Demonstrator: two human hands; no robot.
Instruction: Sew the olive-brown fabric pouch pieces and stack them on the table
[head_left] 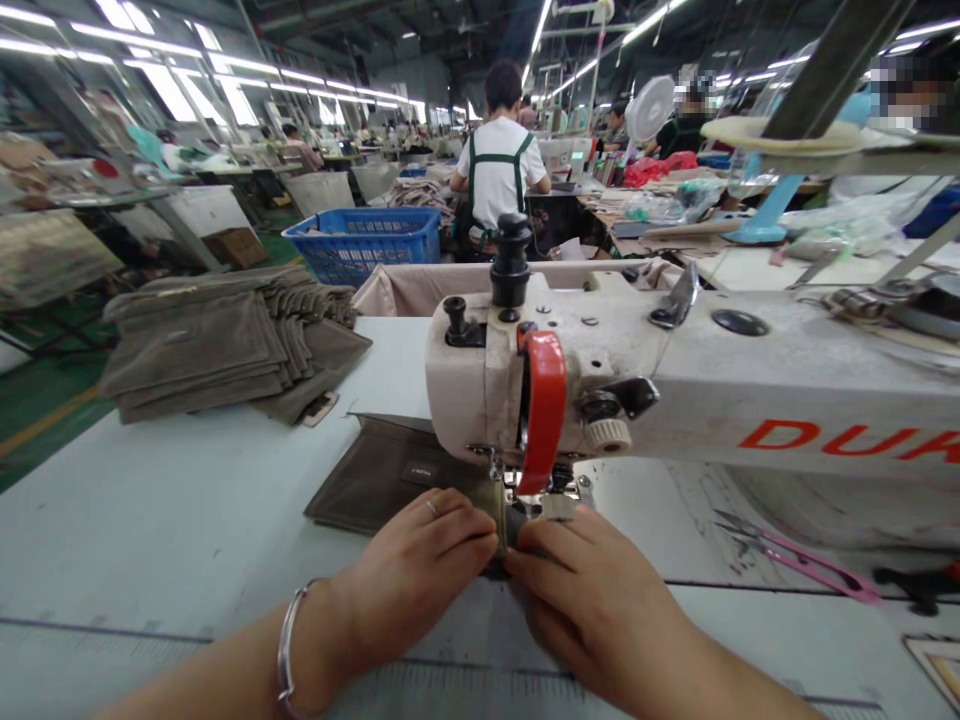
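Observation:
A flat olive-brown fabric piece [386,470] with a small dark label lies on the table under the head of a white sewing machine [600,385]. My left hand [420,565], with a ring and a silver bracelet, presses its fingers together on the near edge of the fabric just before the needle. My right hand [592,590] pinches the same edge right beside it, under the red guard [541,410]. The fingertips of both hands nearly meet at the presser foot [525,505].
A stack of the same brown fabric pieces [217,345] sits at the table's far left. Pink thread snips [795,555] lie to the right. A blue crate [367,240] stands behind the table. A person in a white shirt [499,165] sits facing away.

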